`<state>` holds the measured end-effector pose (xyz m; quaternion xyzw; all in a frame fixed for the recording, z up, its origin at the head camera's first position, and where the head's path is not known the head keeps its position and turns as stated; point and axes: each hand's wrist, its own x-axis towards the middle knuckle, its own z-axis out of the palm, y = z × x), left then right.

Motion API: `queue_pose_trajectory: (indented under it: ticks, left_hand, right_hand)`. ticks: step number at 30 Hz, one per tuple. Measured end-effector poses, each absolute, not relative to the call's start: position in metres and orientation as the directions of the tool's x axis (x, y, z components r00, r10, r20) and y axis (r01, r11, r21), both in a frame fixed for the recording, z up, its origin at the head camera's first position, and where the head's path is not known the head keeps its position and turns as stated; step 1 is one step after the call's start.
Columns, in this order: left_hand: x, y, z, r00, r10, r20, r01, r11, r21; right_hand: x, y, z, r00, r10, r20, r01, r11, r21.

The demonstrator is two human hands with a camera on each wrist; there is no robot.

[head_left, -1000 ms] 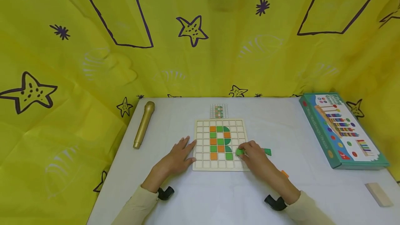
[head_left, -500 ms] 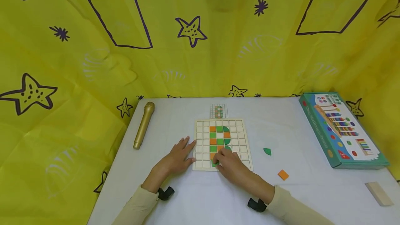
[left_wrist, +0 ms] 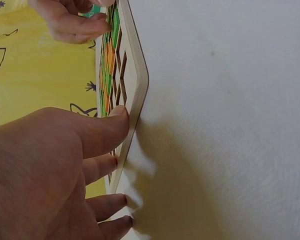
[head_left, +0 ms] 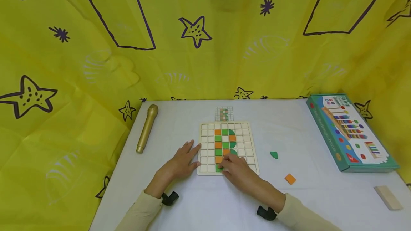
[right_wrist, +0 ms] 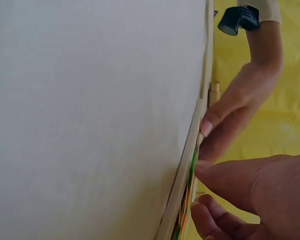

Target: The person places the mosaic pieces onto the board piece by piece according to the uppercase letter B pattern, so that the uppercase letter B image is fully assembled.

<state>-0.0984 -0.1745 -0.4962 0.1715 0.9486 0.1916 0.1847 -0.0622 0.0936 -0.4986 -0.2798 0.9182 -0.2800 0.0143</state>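
Note:
A wooden grid board [head_left: 205, 168] lies on the table, with orange and green tiles set in its cells in the shape of a letter. My left hand [head_left: 181, 162] rests at the board's left edge, its thumb [left_wrist: 110, 131] on the rim and its fingers spread. My right hand [head_left: 239, 172] is over the lower part of the board, hiding several cells. Its thumb and fingertips hold a green square tile [head_left: 219, 168] at a bottom-row cell. In the right wrist view, the right thumb [right_wrist: 225, 177] and fingers close in at the board's surface.
A small pattern card [head_left: 223, 114] lies behind the board. To the right are a green quarter-round tile [head_left: 274, 155], an orange square tile [head_left: 290, 179], a boxed toy [head_left: 351, 134] and a wooden block [head_left: 387, 198]. A gold microphone [head_left: 147, 129] lies at left.
My right hand has carried the green square tile leftward from the board's right side to a bottom-row cell, where the tile now sits squarer. My left hand has stayed put.

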Motion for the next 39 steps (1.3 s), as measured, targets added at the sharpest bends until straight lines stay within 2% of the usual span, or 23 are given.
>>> queue_pose_trajectory:
  ticks: [5, 12, 16, 19, 26, 32, 39]
  left_hand:
    - [-0.098, -0.175, -0.496, -0.869, 0.403, -0.286, 0.259, 0.864, 0.431]
    - [-0.098, -0.175, -0.496, -0.866, 0.405, -0.293, 0.258, 0.864, 0.432]
    - [-0.097, -0.175, -0.495, -0.863, 0.408, -0.299, 0.259, 0.864, 0.431]
    - [-0.097, -0.175, -0.493, -0.867, 0.400, -0.299, 0.250, 0.866, 0.433]
    - [-0.099, -0.174, -0.495, -0.866, 0.402, -0.298, 0.245, 0.859, 0.449]
    - [-0.099, -0.175, -0.496, -0.868, 0.400, -0.293, 0.247, 0.861, 0.445]
    - [-0.098, -0.175, -0.496, -0.869, 0.402, -0.289, 0.253, 0.863, 0.437]
  right_hand:
    - [-0.063, 0.124, -0.491, -0.907, -0.421, 0.019, -0.357, 0.746, -0.562]
    - [-0.055, 0.203, -0.486, -0.965, -0.257, -0.044, -0.196, 0.826, -0.529]
    - [-0.044, 0.241, -0.484, -0.972, -0.155, -0.178, -0.046, 0.864, -0.502]
    - [-0.038, 0.258, -0.486, -0.961, -0.116, -0.250, 0.021, 0.874, -0.486]
    - [-0.032, 0.268, -0.490, -0.964, -0.115, -0.238, 0.029, 0.849, -0.527]
    - [-0.030, 0.271, -0.493, -0.954, -0.102, -0.283, 0.067, 0.845, -0.530]
    - [-0.028, 0.266, -0.501, -0.978, -0.125, -0.169, -0.013, 0.838, -0.546]
